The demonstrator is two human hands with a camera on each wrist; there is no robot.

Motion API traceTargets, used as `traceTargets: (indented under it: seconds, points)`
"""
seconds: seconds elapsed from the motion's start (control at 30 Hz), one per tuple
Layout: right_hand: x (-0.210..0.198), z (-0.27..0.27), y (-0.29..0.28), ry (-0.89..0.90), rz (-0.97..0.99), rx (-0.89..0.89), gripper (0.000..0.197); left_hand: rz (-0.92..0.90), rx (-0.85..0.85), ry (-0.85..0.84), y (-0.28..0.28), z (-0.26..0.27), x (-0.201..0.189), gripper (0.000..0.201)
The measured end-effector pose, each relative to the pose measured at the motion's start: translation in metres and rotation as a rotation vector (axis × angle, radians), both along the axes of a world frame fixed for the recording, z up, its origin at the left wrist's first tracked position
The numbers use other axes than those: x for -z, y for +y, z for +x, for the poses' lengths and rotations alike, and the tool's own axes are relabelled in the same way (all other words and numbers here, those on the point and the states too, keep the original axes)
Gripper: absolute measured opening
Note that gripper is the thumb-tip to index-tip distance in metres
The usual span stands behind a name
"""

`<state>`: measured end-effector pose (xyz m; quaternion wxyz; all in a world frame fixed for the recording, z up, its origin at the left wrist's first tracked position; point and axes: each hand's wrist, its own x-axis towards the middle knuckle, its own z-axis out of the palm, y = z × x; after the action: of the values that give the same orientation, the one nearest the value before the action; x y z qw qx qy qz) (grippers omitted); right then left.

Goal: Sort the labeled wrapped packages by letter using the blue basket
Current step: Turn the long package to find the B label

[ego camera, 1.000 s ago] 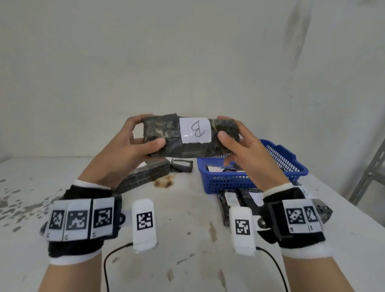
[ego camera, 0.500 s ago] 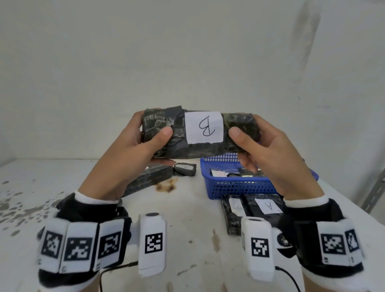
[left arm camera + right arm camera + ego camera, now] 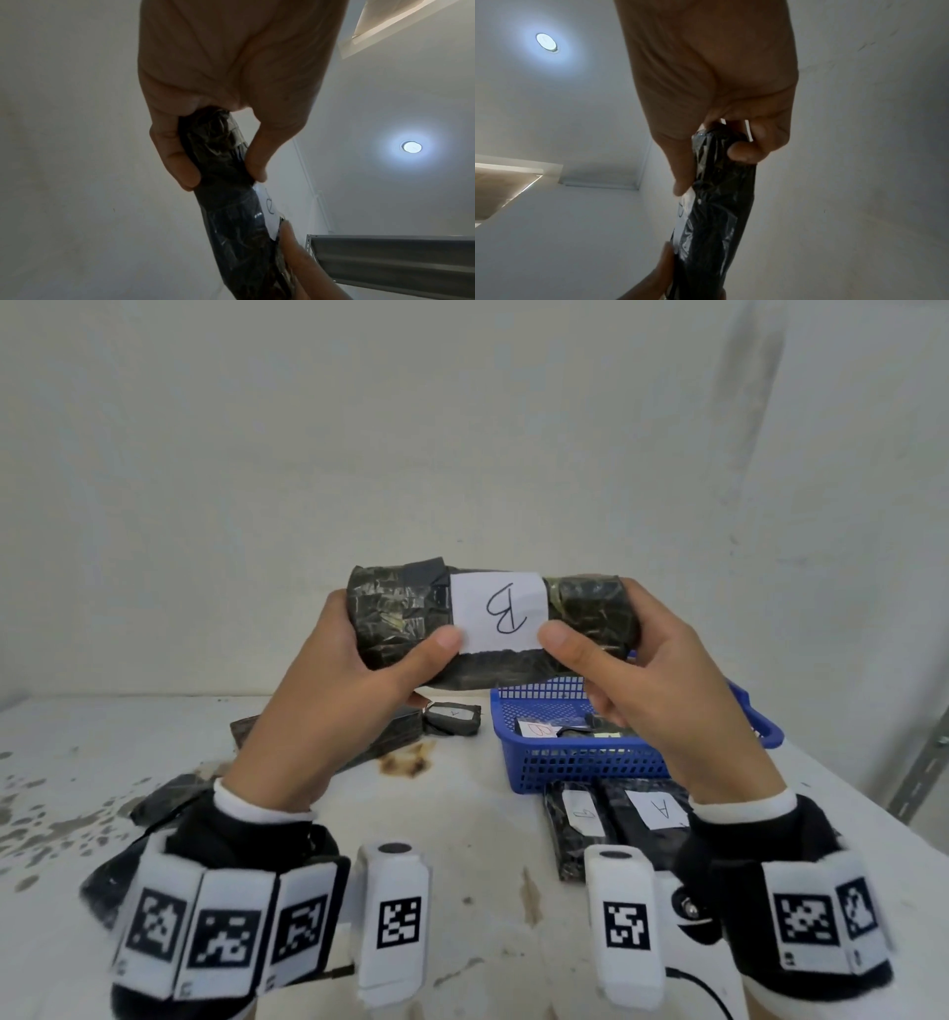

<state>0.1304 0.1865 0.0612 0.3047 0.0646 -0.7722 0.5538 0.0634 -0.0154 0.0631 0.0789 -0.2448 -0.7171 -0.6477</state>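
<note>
Nearest the camera, at 4 o'clock on the white table (image 3: 462,819), two dark wrapped packages lie side by side: one whose label (image 3: 580,810) cannot be read, and touching it on the right the package labelled A (image 3: 655,809). Just beyond them, at 3 o'clock, the blue basket (image 3: 580,762) is seen with at least one wrapped package with a red-marked label (image 3: 534,727) inside. At 10 o'clock from the basket a small wrapped package (image 3: 453,717) is set beside a flat dark package (image 3: 395,729), with a brown stain (image 3: 405,762) on the table in front of them.

Above the table, at 12 o'clock, the package labelled B (image 3: 493,621) is held level in the air. Its left end is gripped by the left hand (image 3: 354,690), its right end by the right hand (image 3: 667,690); each thumb is pressed near the white label, with fingers wrapped behind. The B appears upside down.
</note>
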Motion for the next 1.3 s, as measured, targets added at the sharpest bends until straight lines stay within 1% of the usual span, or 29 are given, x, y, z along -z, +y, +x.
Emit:
traceTargets:
  seconds: [0.13,0.23,0.33,0.43,0.53,0.67,0.77,0.87,1.0,1.13,1.3]
  points:
    - [0.0,-0.001,-0.006,0.042,0.02,0.045,0.04,0.0,-0.033,0.035,0.004,0.003,0.0,0.053]
    - [0.001,-0.001,-0.011,0.051,0.023,0.064,0.049,-0.014,-0.065,0.062,0.007,0.005,0.0,0.061]
    - [0.002,-0.002,-0.015,0.076,0.019,0.091,0.049,-0.002,-0.111,0.087,0.008,0.006,0.0,0.063]
    - [0.003,-0.003,-0.018,0.083,0.007,0.121,0.054,0.02,-0.127,0.083,0.011,0.009,0.0,0.065]
    - [0.003,-0.003,-0.02,0.097,-0.02,0.144,0.052,0.035,-0.145,0.085,0.014,0.011,0.0,0.059]
    - [0.002,-0.002,-0.02,0.099,-0.017,0.149,0.048,0.034,-0.116,0.05,0.014,0.011,0.0,0.049]
    - [-0.001,0.0,-0.019,0.072,-0.01,0.112,0.041,0.065,-0.089,0.026,0.011,0.009,0.0,0.043]
    - [-0.002,0.002,-0.014,0.058,0.004,0.093,0.04,0.104,-0.041,-0.021,0.009,0.007,-0.001,0.035]
    - [-0.005,0.004,-0.008,0.024,-0.024,0.054,0.04,0.129,0.003,-0.052,0.007,0.006,-0.002,0.035]
    - [-0.005,0.005,-0.003,0.021,-0.066,0.003,0.044,0.138,0.015,-0.048,0.006,0.005,-0.002,0.028]
    - [-0.007,0.007,0.001,0.028,-0.143,-0.027,0.035,0.124,0.049,-0.061,0.003,0.006,-0.004,0.027]
